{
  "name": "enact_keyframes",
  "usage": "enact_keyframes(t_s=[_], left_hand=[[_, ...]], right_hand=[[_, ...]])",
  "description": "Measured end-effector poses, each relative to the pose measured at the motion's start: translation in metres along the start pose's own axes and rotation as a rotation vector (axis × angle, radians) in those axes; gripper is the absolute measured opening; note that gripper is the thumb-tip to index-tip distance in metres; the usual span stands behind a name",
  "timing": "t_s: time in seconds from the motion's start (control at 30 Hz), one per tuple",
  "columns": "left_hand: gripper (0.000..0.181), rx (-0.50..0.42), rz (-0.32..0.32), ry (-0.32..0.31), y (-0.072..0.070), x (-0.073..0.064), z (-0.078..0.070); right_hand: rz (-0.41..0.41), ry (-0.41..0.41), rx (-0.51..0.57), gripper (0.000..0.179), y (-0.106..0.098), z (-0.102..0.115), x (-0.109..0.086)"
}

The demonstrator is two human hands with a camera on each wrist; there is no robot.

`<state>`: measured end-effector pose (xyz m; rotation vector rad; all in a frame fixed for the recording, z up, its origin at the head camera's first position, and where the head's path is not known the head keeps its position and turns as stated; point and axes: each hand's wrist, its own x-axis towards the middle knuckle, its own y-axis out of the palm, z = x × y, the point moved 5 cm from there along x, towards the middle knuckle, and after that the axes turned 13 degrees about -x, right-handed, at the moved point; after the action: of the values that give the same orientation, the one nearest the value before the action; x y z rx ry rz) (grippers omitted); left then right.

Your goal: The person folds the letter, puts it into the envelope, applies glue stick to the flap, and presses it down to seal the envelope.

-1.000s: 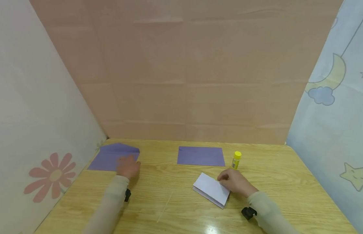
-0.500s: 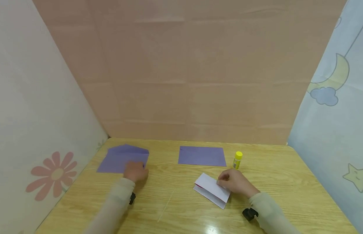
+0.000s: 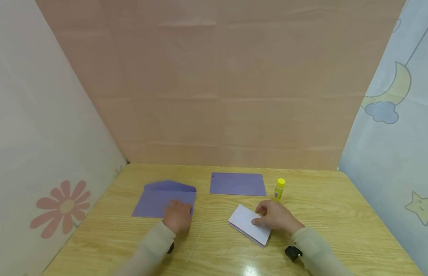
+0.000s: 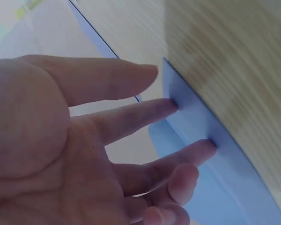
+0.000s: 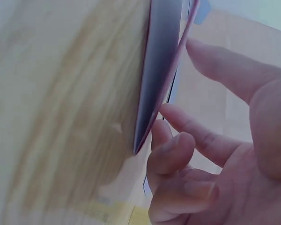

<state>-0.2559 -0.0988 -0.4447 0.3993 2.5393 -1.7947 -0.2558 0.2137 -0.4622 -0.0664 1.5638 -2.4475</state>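
Note:
A purple envelope, its pointed flap unfolded at the far side, lies on the left of the table. My left hand rests on its right part; in the left wrist view two extended fingertips press on the envelope and the thumb stands off it. A folded white card lies right of centre, slightly sprung apart. My right hand touches the card with thumb and forefinger. In the right wrist view both tips meet the outer face of the card, and the other fingers are loosely bent.
Behind the card lies a second purple envelope, flat. A yellow-capped glue stick stands upright just beyond my right hand. A thin pale line runs along the wooden table between my hands. Covered walls enclose the sides and back.
My left hand has slid the flapped envelope rightward and nearer to me. My right hand stays at the card; its thumb lies further in and the card's gap has narrowed.

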Motion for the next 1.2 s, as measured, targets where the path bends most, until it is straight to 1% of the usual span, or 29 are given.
enact_keyframes(t_s=[0.13,0.23,0.37,0.43,0.5,0.57,0.67,0.8,0.9,0.97,1.07,1.13,1.2], left_hand=[[0.018,0.057,0.019,0.045,0.004,-0.007,-0.018],[0.014,0.062,0.021,0.073,0.004,-0.012,-0.029],[0.023,0.026,0.035,0.099,0.006,-0.016,-0.040],[0.028,0.001,0.042,0.125,0.008,-0.017,-0.046],[0.030,-0.018,0.042,0.168,0.012,-0.016,-0.053],[0.030,-0.016,0.035,0.216,0.016,-0.016,-0.060],[0.030,-0.003,0.043,0.258,0.023,-0.014,-0.071],[0.032,0.012,0.073,0.274,0.031,-0.013,-0.084],[0.035,0.007,0.083,0.305,0.035,-0.013,-0.091],[0.037,-0.031,0.088,0.334,0.035,-0.014,-0.092],[0.044,-0.116,0.113,0.363,0.030,-0.014,-0.087],[0.051,-0.179,0.121,0.357,0.024,-0.012,-0.079],[0.057,-0.206,0.105,0.338,0.015,-0.008,-0.068]], right_hand=[[0.004,0.008,-0.036,0.036,0.001,0.001,0.001],[0.004,0.012,-0.060,0.037,0.003,0.000,0.003],[0.005,0.029,-0.083,0.037,0.004,0.000,0.004],[0.011,0.046,-0.094,0.037,0.004,0.000,0.004],[0.017,0.067,-0.106,0.037,0.003,0.001,0.003],[0.022,0.089,-0.121,0.037,0.002,0.002,0.002],[0.023,0.109,-0.143,0.037,-0.001,0.005,0.001],[0.028,0.129,-0.151,0.036,-0.006,0.008,-0.002],[0.035,0.149,-0.147,0.036,-0.007,0.009,-0.004],[0.044,0.160,-0.138,0.036,-0.007,0.009,-0.005],[0.060,0.176,-0.125,0.036,-0.006,0.009,-0.006],[0.070,0.184,-0.118,0.036,-0.006,0.009,-0.007],[0.073,0.188,-0.118,0.036,-0.005,0.009,-0.007]])
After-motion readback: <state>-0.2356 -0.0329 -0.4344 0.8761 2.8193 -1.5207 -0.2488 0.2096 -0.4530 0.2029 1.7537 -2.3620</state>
